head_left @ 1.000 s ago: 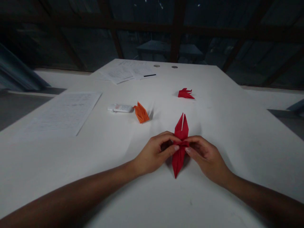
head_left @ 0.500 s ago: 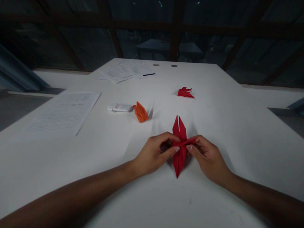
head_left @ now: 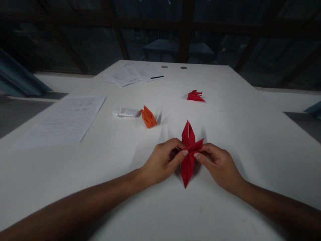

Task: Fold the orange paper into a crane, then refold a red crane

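Note:
A partly folded red origami paper (head_left: 188,167) is held between my hands above the white table (head_left: 160,214). One long point reaches toward me; the far point is split by a slit, and a crosswise flap angles up to the right. My left hand (head_left: 167,160) pinches the paper's left side at the middle, thumb on top. At the right side, my right hand (head_left: 218,164) has its thumb and index finger closed on the paper near the base of the raised flap. The remaining fingers of both hands are curled and partly hidden.
Beyond my left hand stands an orange origami piece (head_left: 148,117), touching a white tube-like item (head_left: 126,112) with print on it. A folded red origami piece (head_left: 195,96) lies farther back. Printed sheets (head_left: 67,117) cover the left, with more papers (head_left: 127,73) at the far edge.
The crosswise flap has swung upward on the right, standing clear of my right fingertips. My right thumb has shifted slightly left toward the paper's middle. My left hand keeps its pinch.

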`<state>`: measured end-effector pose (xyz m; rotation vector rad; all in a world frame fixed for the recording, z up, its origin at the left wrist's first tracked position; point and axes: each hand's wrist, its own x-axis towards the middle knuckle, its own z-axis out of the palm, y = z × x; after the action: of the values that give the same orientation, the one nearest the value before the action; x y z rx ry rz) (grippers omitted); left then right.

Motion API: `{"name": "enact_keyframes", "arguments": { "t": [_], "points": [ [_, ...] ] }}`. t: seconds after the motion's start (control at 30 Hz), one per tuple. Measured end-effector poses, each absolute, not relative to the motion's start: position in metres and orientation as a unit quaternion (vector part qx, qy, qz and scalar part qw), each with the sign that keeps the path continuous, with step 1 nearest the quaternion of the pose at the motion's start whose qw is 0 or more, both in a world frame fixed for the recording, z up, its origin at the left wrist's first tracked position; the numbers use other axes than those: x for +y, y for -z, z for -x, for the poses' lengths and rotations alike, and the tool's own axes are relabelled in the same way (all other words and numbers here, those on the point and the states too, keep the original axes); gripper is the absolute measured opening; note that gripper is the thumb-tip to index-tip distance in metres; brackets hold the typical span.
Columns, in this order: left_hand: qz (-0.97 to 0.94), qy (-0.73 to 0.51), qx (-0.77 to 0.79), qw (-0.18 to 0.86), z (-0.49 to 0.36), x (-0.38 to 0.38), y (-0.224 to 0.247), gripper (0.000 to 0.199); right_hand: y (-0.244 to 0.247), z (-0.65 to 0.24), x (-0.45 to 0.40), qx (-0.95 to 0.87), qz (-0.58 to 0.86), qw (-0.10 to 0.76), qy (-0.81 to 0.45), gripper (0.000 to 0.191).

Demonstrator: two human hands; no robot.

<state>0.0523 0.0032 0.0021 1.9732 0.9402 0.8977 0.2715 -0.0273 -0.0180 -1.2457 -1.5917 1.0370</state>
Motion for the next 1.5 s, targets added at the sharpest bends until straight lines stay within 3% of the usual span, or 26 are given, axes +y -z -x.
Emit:
{"name": "enact_keyframes", "arguments": {
  "t": [0.3,0.37,0.5,0.57,0.67,0.83,1.13,1.5],
  "points": [
    [-0.771,-0.362,0.352,0.388,-0.055,0.002,-0.003,0.015,0.018,-0.271,-0.030,-0.614,0.502,0.431,-0.431,0.019],
    [-0.769,-0.356,0.348,0.400,-0.054,0.001,-0.002,0.027,0.018,-0.269,-0.029,-0.589,0.494,0.444,-0.461,0.022],
    [-0.746,-0.345,0.341,0.456,-0.052,0.003,0.001,0.063,0.014,-0.268,-0.025,-0.550,0.470,0.439,-0.533,0.051],
    [-0.735,-0.339,0.334,0.483,-0.051,0.004,0.002,0.069,0.012,-0.269,-0.023,-0.554,0.458,0.413,-0.559,0.047],
    [-0.723,-0.327,0.326,0.514,-0.050,0.004,0.001,0.059,0.009,-0.270,-0.021,-0.568,0.436,0.384,-0.583,0.024],
    [-0.682,-0.319,0.329,0.570,-0.053,0.007,-0.001,0.027,0.008,-0.269,-0.022,-0.566,0.429,0.383,-0.591,0.024],
    [-0.616,-0.336,0.321,0.636,-0.059,0.013,0.002,0.037,0.004,-0.265,-0.024,-0.607,0.455,0.375,-0.532,0.037],
    [-0.652,-0.326,0.325,0.602,-0.059,0.013,-0.002,0.040,0.007,-0.260,-0.023,-0.613,0.459,0.376,-0.522,0.039]
  ]
}}
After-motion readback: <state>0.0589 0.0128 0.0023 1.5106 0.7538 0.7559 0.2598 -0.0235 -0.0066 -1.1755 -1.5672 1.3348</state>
